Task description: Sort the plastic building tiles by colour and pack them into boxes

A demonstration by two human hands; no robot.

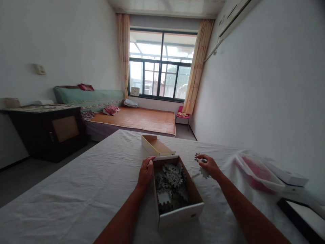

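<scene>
An open cardboard box (193, 196) full of grey puzzle pieces (170, 181) sits on the white tablecloth in front of me. My left hand (145, 171) grips the box's left wall near its far corner, fingers curled over the rim. My right hand (208, 164) rests on the cloth to the right of the box, fingertips pinched on a small grey puzzle piece (197, 157). Another grey piece (204, 173) lies on the cloth just under that hand.
The box's yellowish lid (155, 145) lies upturned beyond the box. A clear plastic bag with something red (256, 173) and a white flat box (289, 175) lie at the right; a dark frame (302, 217) sits at the right edge. A bed, dark cabinet and window stand beyond.
</scene>
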